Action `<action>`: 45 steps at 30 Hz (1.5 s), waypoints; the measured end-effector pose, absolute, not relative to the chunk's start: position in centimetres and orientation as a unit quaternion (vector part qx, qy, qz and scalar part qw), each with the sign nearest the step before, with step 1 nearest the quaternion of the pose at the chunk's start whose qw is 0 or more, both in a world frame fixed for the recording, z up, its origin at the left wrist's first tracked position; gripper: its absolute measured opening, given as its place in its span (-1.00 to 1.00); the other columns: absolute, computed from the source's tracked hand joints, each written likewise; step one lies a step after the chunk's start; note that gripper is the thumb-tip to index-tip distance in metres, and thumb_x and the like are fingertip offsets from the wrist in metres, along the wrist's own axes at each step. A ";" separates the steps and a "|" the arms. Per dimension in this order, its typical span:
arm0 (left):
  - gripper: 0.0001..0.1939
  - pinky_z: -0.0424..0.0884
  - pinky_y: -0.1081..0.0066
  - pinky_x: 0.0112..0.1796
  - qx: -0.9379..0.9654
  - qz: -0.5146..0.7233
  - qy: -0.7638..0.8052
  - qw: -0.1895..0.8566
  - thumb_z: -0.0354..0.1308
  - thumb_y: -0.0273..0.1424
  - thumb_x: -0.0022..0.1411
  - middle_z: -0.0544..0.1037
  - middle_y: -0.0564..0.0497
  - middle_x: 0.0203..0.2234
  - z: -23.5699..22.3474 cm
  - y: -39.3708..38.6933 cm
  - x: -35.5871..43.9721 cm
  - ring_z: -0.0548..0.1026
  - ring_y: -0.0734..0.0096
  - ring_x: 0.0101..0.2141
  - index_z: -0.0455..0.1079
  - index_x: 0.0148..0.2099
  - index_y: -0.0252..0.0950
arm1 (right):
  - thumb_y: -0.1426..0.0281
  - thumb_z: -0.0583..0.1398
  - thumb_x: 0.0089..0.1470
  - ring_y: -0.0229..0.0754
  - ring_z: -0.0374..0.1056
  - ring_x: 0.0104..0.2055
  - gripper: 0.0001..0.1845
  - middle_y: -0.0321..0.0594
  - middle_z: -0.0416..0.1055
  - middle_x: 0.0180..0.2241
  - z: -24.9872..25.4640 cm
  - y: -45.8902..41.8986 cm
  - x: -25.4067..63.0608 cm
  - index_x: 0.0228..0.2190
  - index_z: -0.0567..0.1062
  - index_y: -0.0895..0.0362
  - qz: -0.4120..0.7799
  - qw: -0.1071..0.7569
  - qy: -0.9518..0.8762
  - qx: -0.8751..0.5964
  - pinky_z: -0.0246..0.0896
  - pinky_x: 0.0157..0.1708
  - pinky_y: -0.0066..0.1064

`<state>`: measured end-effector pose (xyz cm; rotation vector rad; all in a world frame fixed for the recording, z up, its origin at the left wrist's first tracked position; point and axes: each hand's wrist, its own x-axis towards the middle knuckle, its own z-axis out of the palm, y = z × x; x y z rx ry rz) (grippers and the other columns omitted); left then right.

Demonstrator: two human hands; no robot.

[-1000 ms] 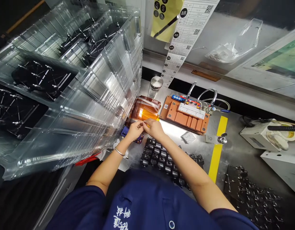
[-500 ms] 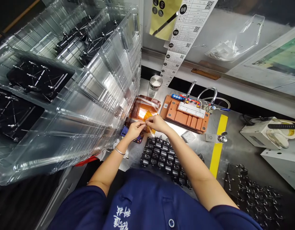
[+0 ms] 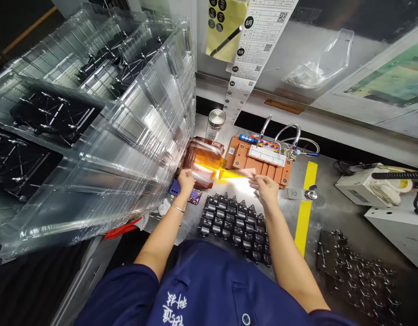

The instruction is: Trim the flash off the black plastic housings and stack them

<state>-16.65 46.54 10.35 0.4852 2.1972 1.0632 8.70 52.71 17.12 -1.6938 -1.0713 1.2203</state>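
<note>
My right hand (image 3: 266, 189) is closed in a pinch on the near end of an amber film strip (image 3: 235, 174), which stretches left and is smeared by motion. My left hand (image 3: 186, 182) is closed at the left edge of a pile of shiny amber film sheets (image 3: 205, 147); what its fingers hold, if anything, is hidden. Just below that hand lie a blue phone (image 3: 175, 187) and a dark flowered item (image 3: 195, 195). Several rows of black moulded parts (image 3: 234, 222) lie on the bench between my forearms.
Tall clear plastic trays (image 3: 141, 104) with black parts rise on the left. A lidded glass jar (image 3: 215, 122) stands behind the film. An orange fixture (image 3: 244, 158) with hoses sits at the back, a white machine (image 3: 361, 185) at right, more black parts (image 3: 361, 276) at lower right.
My hands were together over the amber film and have come apart. The right moved to the right with the film strip, the left a little to the left.
</note>
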 end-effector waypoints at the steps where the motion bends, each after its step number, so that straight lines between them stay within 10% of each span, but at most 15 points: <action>1: -0.86 0.42 0.42 -0.46 0.200 0.388 0.847 0.303 0.01 -0.39 0.24 0.48 0.00 -0.55 10.4 46.7 -16.5 0.50 0.39 -0.54 0.35 -0.31 -0.32 | 0.26 0.24 -0.21 -0.26 0.41 -0.63 -0.79 -0.30 0.43 -0.66 17.6 52.1 9.9 -0.58 0.40 0.15 0.474 0.405 -0.403 -0.670 0.37 -0.62 -0.45; 9: -0.74 0.40 0.20 -0.16 0.285 0.231 0.912 0.183 -0.11 -0.46 0.31 0.54 -0.27 -0.25 12.4 46.8 -15.8 0.53 0.09 -0.19 0.37 -0.08 -0.39 | 0.25 0.34 -0.21 -0.25 0.46 -0.60 -0.73 -0.29 0.48 -0.61 21.8 48.6 14.8 -0.53 0.45 0.18 0.426 0.523 -0.351 -0.649 0.46 -0.56 -0.42; 18: -0.46 0.31 0.02 -0.01 0.541 0.038 0.835 0.091 -0.18 -0.61 0.24 0.27 -0.28 0.21 13.5 45.8 -16.0 0.29 -0.05 0.13 0.27 0.22 -0.26 | 0.13 0.34 -0.15 -0.19 0.48 -0.54 -0.69 -0.25 0.52 -0.58 24.8 45.8 19.3 -0.51 0.51 0.13 0.462 0.433 -0.465 -0.619 0.48 -0.49 -0.35; 23: -0.51 0.30 -0.03 -0.01 0.577 0.067 0.811 0.065 -0.16 -0.59 0.22 0.34 -0.40 0.13 16.5 50.0 -11.9 0.34 -0.10 0.07 0.29 0.17 -0.43 | 0.24 0.21 0.03 -0.17 0.47 -0.50 -0.81 -0.24 0.52 -0.55 25.2 45.0 22.5 -0.48 0.52 0.09 0.410 0.339 -0.609 -0.589 0.41 -0.47 -0.35; 34: -0.75 0.43 0.32 -0.15 0.865 0.015 0.471 0.170 0.01 -0.60 0.27 0.48 -0.26 -0.12 18.7 71.6 23.3 0.49 0.23 -0.13 0.39 -0.03 -0.50 | 0.52 0.08 0.15 -0.19 0.45 -0.36 -0.81 -0.22 0.52 -0.38 25.3 45.4 26.9 -0.28 0.46 0.06 0.319 0.302 -0.760 -0.478 0.36 -0.36 -0.36; 37: -0.74 0.47 0.23 -0.16 0.873 -0.033 0.451 0.181 0.12 -0.42 0.28 0.49 -0.17 -0.13 17.0 74.4 25.8 0.50 0.28 -0.16 0.38 -0.02 -0.44 | 0.52 0.07 0.16 -0.17 0.44 -0.37 -0.80 -0.22 0.52 -0.39 24.5 46.1 27.8 -0.26 0.46 0.06 0.324 0.271 -0.772 -0.475 0.34 -0.40 -0.35; 45: -0.71 0.36 0.33 -0.08 0.901 -0.019 0.353 0.252 -0.03 -0.70 0.21 0.53 -0.35 -0.13 16.1 71.2 22.8 0.50 0.23 -0.08 0.45 -0.10 -0.48 | 0.49 0.05 0.19 -0.17 0.43 -0.38 -0.80 -0.20 0.52 -0.40 23.7 49.4 26.7 -0.27 0.48 0.08 0.325 0.191 -0.807 -0.455 0.31 -0.38 -0.36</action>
